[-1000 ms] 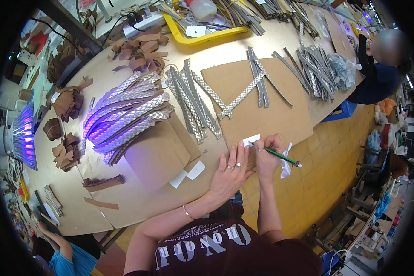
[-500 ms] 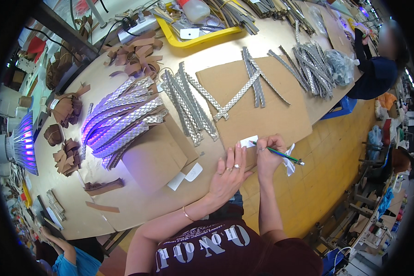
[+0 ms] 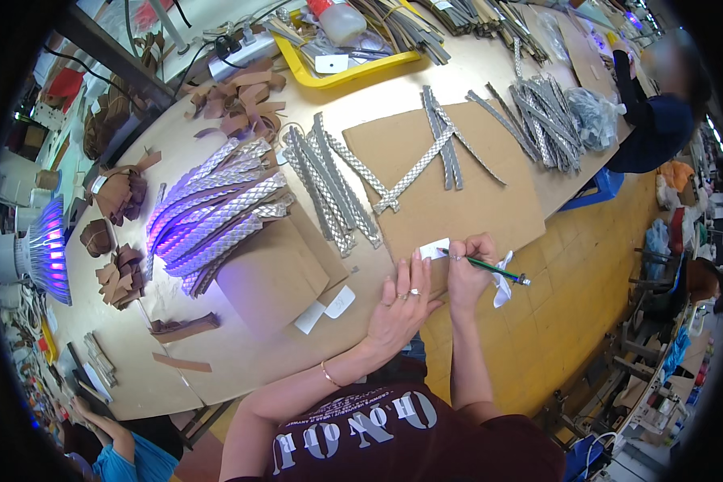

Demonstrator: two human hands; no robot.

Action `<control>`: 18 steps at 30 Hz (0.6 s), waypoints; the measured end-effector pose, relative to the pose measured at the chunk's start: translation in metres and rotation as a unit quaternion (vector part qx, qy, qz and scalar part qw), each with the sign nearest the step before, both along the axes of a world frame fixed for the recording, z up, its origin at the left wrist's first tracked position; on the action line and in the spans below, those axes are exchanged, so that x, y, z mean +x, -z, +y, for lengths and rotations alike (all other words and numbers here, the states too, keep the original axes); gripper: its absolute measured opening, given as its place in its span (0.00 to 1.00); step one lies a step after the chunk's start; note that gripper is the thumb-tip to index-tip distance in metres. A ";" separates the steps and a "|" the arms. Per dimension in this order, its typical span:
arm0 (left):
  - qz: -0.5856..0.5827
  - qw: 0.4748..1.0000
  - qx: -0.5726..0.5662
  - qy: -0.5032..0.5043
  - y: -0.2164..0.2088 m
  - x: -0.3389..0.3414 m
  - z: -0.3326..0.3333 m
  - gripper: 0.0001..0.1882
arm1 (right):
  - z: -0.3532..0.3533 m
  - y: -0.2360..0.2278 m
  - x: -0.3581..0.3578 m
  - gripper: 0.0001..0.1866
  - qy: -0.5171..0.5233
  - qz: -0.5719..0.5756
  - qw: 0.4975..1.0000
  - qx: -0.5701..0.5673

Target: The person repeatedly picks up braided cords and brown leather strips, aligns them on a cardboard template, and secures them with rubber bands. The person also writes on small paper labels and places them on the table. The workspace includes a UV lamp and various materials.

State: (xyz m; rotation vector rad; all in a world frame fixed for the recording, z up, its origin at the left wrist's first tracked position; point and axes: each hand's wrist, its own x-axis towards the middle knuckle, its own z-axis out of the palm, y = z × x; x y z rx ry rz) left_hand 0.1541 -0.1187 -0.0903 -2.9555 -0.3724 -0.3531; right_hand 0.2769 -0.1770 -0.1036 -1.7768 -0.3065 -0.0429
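Note:
My right hand (image 3: 469, 277) is closed around a slim green pen (image 3: 491, 266), its tip on a small white paper slip (image 3: 435, 249). The slip rests at the near edge of a brown cardboard sheet (image 3: 474, 213). Flat beside it lies my left hand (image 3: 399, 309), fingers stretched out, fingertips at the slip's left edge. A crumpled white strip (image 3: 503, 283) hangs beyond the table edge by my right hand; whether I hold it cannot be made out. Braided silver straps (image 3: 414, 173) lie crossed on the cardboard.
A bundle of braided straps (image 3: 217, 213) rests on a cardboard block (image 3: 273, 277) at left, with white slips (image 3: 325, 312) nearby. Brown strips (image 3: 245, 100), a yellow tray (image 3: 337, 79) and a strap pile (image 3: 548, 120) stand further back. Another person (image 3: 659, 120) is at far right.
The pen has tilted slightly in my right hand, its rear end a little higher. My left hand stays in place on the slip.

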 end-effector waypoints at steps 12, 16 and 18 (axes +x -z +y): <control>-0.030 0.981 -0.174 0.085 -0.006 -0.006 0.009 0.25 | 0.022 -0.077 0.053 0.22 -0.219 0.169 0.942 -0.192; -0.109 0.980 -0.129 0.108 0.000 -0.013 0.009 0.15 | 0.093 -0.120 0.104 0.25 -0.353 -0.070 0.846 -0.393; -0.127 0.976 -0.128 0.119 0.004 -0.016 0.005 0.12 | 0.146 -0.127 0.129 0.25 -0.364 -0.144 0.839 -0.377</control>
